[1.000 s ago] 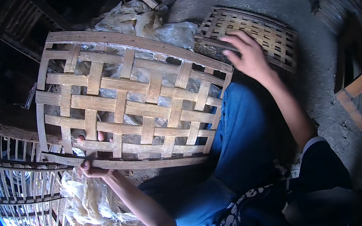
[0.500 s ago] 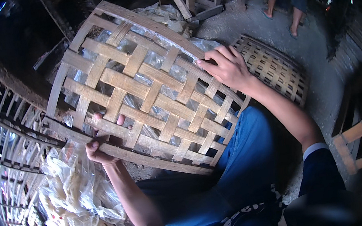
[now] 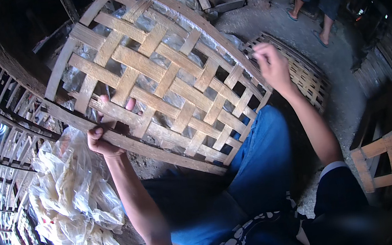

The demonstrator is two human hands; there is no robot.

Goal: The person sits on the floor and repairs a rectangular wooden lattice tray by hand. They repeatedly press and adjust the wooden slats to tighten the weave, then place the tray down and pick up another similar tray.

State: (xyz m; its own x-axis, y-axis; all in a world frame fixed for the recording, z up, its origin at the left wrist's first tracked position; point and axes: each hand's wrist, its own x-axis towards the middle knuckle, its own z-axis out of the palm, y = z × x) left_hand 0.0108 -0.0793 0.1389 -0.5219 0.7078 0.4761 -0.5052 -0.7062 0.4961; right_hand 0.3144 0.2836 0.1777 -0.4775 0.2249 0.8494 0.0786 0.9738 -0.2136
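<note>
A woven bamboo panel (image 3: 171,76) of wide flat strips, edged with darker slats, leans up over my lap. My left hand (image 3: 105,138) is closed on its lower left rim, thumb on the near side and fingertips showing through the weave. Along the upper right slat runs a whitish streak (image 3: 199,29). Just beyond the right end of that slat, my right hand (image 3: 275,71) is raised with its fingers bent together, slightly blurred. Something small and dark may be at its fingertips, but I cannot make it out.
Crumpled clear plastic sheets (image 3: 73,196) lie at my left, beside a slatted bamboo wall (image 3: 5,141). Another woven panel (image 3: 297,71) rests behind my right hand. A wooden stool (image 3: 379,163) stands at right. A person in sandals (image 3: 321,4) stands at the far right.
My right hand has slid down along the upper right slat and come off it. The whitish streak now reaches farther down the slat. The left hand keeps its hold.
</note>
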